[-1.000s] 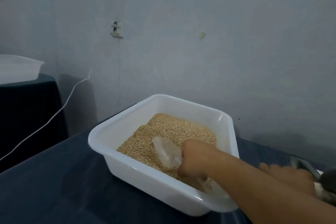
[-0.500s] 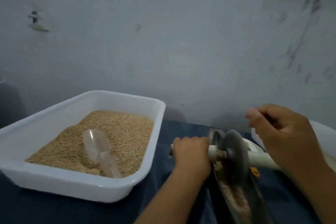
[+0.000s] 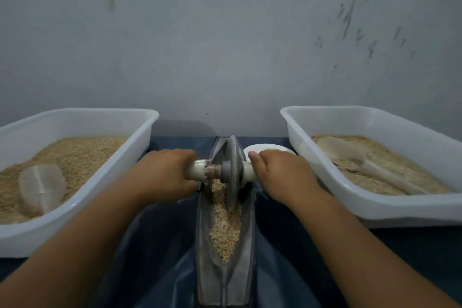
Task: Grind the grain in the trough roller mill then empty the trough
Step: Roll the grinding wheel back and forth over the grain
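Gripping roller axle w/ both hands: left hand [image 3: 167,174] curled on left handle, right hand [image 3: 282,175] on right. Wheel [image 3: 232,172] sits upright in trough [image 3: 247,237], grain [image 3: 225,230] under it, mid tabletop [image 3: 160,245] btw two tubs.

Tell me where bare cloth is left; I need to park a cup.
Bare cloth lies between trough and right tub, under the right forearm, and likewise toward the left tub. Behind the trough it is crowded: a small white dish sits there.

Dull metal trough [image 3: 226,280], glossy plastic tubs [image 3: 375,210], matt cloth [image 3: 160,252].
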A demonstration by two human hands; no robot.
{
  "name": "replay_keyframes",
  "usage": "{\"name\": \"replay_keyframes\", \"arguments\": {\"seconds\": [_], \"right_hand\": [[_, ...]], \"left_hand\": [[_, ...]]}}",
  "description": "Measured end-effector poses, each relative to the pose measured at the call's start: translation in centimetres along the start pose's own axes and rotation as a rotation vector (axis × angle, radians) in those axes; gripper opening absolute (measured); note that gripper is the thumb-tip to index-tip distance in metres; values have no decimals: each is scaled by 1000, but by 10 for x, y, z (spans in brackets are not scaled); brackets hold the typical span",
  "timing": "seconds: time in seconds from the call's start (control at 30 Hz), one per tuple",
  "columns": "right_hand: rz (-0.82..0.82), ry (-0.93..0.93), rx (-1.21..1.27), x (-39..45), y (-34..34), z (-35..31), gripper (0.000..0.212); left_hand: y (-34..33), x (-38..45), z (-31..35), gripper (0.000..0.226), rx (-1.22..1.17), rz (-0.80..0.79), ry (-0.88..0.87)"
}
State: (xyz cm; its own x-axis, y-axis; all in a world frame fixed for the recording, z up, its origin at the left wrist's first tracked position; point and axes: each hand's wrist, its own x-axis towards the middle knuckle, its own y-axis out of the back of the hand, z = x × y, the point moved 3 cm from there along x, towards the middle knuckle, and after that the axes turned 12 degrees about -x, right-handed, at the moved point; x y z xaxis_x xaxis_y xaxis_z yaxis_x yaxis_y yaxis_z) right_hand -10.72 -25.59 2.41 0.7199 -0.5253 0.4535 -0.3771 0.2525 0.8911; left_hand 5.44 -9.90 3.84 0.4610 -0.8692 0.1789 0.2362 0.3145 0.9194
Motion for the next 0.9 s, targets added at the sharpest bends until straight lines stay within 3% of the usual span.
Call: {"name": "replay_keyframes", "arguments": {"seconds": [0.07, 0.13, 0.27, 0.37, 0.53, 0.73, 0.8, 0.9], "right_hand": [[28, -23, -61, 2, -4, -1, 59], [81, -39, -91, 0, -4, -5, 62], [80, -78, -76, -16, -5, -6, 54], [73, -21, -111, -34, 4, -8, 51], [56, -45, -85, -59, 30, -16, 65], [107, -36, -255, -62, 38, -26, 71], [111, -21, -331, -45, 29, -25, 67], [83, -76, -232, -16, 11, -18, 53]], "left_hand": [[3, 0, -4, 19, -142, -52, 44], [3, 4, -6, 33, -199, 26, 68], [-3, 3, 7, 55, 32, 140, 66], [-2, -9, 14, 54, 85, 194, 41], [2, -50, 22, 54, 123, 255, 2], [-4, -56, 20, 50, 207, 303, -44], [-7, -42, 17, 51, 174, 332, -20], [-14, -17, 8, 54, 94, 379, 37]]}}
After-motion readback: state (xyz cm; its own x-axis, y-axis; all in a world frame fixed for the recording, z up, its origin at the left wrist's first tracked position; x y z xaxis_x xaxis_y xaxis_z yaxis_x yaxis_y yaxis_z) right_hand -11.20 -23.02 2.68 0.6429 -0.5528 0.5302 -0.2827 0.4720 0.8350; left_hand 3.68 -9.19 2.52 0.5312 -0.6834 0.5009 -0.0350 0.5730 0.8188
